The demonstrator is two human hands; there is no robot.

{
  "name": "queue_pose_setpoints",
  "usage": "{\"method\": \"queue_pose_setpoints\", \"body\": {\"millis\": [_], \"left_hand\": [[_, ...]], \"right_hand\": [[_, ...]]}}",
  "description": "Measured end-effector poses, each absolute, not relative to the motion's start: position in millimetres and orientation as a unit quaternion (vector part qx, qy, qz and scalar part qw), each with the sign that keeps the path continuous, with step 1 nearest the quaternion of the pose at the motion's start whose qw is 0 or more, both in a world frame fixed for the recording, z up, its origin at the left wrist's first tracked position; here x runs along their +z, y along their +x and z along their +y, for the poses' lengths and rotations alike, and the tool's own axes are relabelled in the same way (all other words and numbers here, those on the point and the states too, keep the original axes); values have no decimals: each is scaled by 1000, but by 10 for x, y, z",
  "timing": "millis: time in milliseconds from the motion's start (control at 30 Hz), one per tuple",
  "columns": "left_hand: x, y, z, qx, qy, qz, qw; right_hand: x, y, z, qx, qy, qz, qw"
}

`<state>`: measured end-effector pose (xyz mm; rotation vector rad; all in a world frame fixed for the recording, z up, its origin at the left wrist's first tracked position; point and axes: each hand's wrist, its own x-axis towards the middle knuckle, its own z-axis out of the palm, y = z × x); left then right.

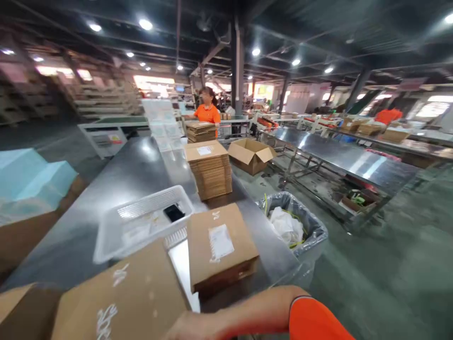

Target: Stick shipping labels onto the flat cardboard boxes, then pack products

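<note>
A large brown carton [138, 293] with white markings lies at the bottom left of the view. My right hand [193, 326] is blurred at its lower right edge, and the fingers are smeared and cut off by the frame. The forearm, in an orange sleeve, reaches in from the right. Just above the arm, a smaller brown box [221, 241] with a white label rests on the metal table [141, 163]. Beyond it a white plastic basket [108, 236] holds a black phone-like item [173, 212]. My left hand is out of view.
A stack of flat cardboard [212, 174] stands behind the smaller box. Light blue packs [31, 179] are at the left. An open carton [249, 156] and a lined bin [311, 236] stand right of the table. A person in orange [207, 114] is beyond the far end.
</note>
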<state>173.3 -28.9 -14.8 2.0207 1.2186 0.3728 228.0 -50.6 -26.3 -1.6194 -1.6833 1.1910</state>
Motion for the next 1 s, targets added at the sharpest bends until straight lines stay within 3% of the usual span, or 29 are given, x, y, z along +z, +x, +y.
{"method": "queue_pose_setpoints", "body": {"millis": [67,167,267,400,633,800,933,1000], "left_hand": [[-226,1175,-207,131,752,533,365],[-286,552,-208,180,635,585,471],[-476,311,-129,271,493,576,593],[-839,154,-22,302,403,577,643],[-1084,-348,-410,269,393,590,653],[-777,-534,136,408,419,621,521],[-693,-498,660,410,482,575,518],[-696,-452,666,393,488,575,526]], "right_hand": [[-192,2137,-563,406,-623,-621,247],[-102,2150,-489,354,-598,-670,263],[-215,2277,6,331,-576,-697,271],[-387,2296,867,190,-619,-731,215],[-493,2316,1486,29,-681,-726,96],[-759,1870,1287,21,-593,-798,109],[-905,1766,854,45,-488,-863,122],[-875,1984,719,38,-558,-814,157]]}}
